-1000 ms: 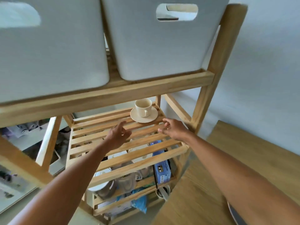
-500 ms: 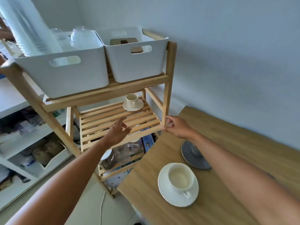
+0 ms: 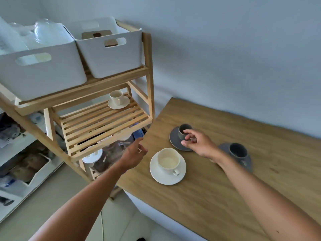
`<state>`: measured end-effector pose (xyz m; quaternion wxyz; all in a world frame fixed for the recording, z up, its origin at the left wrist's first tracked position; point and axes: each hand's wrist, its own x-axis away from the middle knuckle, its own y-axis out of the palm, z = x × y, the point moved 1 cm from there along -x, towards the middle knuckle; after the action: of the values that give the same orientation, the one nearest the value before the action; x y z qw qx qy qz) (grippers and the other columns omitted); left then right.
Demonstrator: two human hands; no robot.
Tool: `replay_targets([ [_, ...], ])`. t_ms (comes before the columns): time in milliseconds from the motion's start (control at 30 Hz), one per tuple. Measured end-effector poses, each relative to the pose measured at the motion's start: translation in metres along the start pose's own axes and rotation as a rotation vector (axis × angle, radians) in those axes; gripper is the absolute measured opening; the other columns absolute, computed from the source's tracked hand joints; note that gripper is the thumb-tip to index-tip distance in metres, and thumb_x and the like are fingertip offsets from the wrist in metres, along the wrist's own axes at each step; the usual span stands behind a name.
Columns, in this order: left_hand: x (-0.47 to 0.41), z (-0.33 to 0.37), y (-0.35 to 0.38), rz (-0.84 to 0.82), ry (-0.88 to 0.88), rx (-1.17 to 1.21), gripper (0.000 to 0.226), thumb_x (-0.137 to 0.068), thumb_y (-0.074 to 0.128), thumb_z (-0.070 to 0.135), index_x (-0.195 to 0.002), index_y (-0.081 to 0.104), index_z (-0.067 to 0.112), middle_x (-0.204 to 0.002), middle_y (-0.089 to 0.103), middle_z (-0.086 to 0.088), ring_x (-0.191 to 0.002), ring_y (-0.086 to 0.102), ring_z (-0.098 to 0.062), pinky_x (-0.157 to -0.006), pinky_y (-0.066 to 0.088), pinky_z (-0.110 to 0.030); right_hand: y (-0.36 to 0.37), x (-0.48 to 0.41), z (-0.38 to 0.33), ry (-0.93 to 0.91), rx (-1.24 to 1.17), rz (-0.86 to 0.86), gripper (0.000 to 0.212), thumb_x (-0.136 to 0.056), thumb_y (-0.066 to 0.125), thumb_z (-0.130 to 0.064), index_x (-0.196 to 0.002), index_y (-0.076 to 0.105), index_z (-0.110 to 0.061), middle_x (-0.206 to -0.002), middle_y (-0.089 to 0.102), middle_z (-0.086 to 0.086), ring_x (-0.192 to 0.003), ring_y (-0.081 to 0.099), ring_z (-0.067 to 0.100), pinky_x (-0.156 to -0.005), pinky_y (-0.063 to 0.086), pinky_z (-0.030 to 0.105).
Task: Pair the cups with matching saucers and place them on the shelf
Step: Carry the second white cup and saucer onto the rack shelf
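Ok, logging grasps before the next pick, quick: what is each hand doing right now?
Left hand: open, holding nothing, near the table edge.
Right hand: fingers curled loosely over the grey cup on its grey saucer; not gripping yet.

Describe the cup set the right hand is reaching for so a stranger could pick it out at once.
On the wooden table right of the slatted rack sit three cup sets. Take the grey cup and saucer nearest the wall, under the right hand. The other grey set is farther right; the white set is bigger.
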<state>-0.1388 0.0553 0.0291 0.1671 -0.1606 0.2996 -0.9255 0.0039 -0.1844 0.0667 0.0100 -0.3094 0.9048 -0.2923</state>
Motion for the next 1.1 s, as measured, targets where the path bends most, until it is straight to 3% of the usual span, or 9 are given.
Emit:
replay_targets([
  [300, 0.004, -0.033, 0.047, -0.149, -0.057, -0.150, 0.056, -0.091, 0.058, 0.034, -0.142, 0.038, 0.024, -0.092, 0.062, 0.001, -0.095, 0.060, -0.021, -0.094, 0.049, -0.045, 0.034, 0.024, 0.055, 0.147, 0.110, -0.134, 0.048, -0.092, 0.069, -0.029, -0.137, 0.055, -0.026, -0.107, 0.062, -0.005, -0.096, 0.060, 0.012, -0.079, 0.042, 0.020],
  [433, 0.005, -0.038, 0.054, -0.125, -0.064, -0.218, 0.053, -0.090, 0.056, 0.038, -0.139, 0.039, 0.027, -0.113, 0.061, -0.005, -0.107, 0.057, -0.028, -0.099, 0.044, -0.052, 0.043, 0.019, 0.062, 0.146, 0.172, -0.166, 0.051, -0.091, 0.070, -0.029, -0.139, 0.052, -0.027, -0.104, 0.062, -0.004, -0.091, 0.059, 0.010, -0.080, 0.042, 0.022],
  [533, 0.009, -0.040, 0.057, -0.140, -0.034, -0.225, 0.048, -0.089, 0.055, 0.040, -0.134, 0.039, 0.031, -0.113, 0.058, -0.001, -0.109, 0.056, -0.027, -0.100, 0.042, -0.056, 0.048, 0.017, 0.067, 0.131, 0.223, -0.161, 0.054, -0.088, 0.073, -0.029, -0.137, 0.053, -0.028, -0.090, 0.061, -0.007, -0.080, 0.058, 0.007, -0.074, 0.041, 0.022],
  [633, 0.015, -0.040, 0.062, -0.162, -0.025, -0.232, 0.054, -0.088, 0.052, 0.046, -0.137, 0.032, 0.034, -0.135, 0.052, 0.001, -0.121, 0.052, -0.026, -0.105, 0.037, -0.058, 0.053, 0.016, 0.071, 0.114, 0.235, -0.157, 0.060, -0.082, 0.078, -0.034, -0.137, 0.053, -0.029, -0.080, 0.059, -0.009, -0.074, 0.058, 0.006, -0.070, 0.041, 0.023],
  [967, 0.022, -0.036, 0.067, -0.091, -0.085, -0.063, 0.058, -0.087, 0.060, 0.035, -0.139, 0.033, 0.034, -0.132, 0.052, 0.003, -0.122, 0.049, -0.022, -0.106, 0.038, -0.056, 0.063, 0.011, 0.079, 0.124, 0.081, -0.120, 0.072, -0.073, 0.086, -0.029, -0.138, 0.054, -0.029, -0.082, 0.061, -0.005, -0.072, 0.060, 0.011, -0.072, 0.050, 0.028],
  [1100, 0.023, -0.033, 0.059, -0.093, -0.100, 0.051, 0.056, -0.089, 0.062, 0.027, -0.139, 0.036, 0.031, -0.130, 0.051, 0.002, -0.121, 0.048, -0.020, -0.101, 0.045, -0.043, 0.066, 0.008, 0.080, 0.166, -0.080, -0.130, 0.075, -0.073, 0.088, -0.024, -0.139, 0.054, -0.029, -0.086, 0.060, 0.001, -0.069, 0.060, 0.013, -0.060, 0.055, 0.028],
])
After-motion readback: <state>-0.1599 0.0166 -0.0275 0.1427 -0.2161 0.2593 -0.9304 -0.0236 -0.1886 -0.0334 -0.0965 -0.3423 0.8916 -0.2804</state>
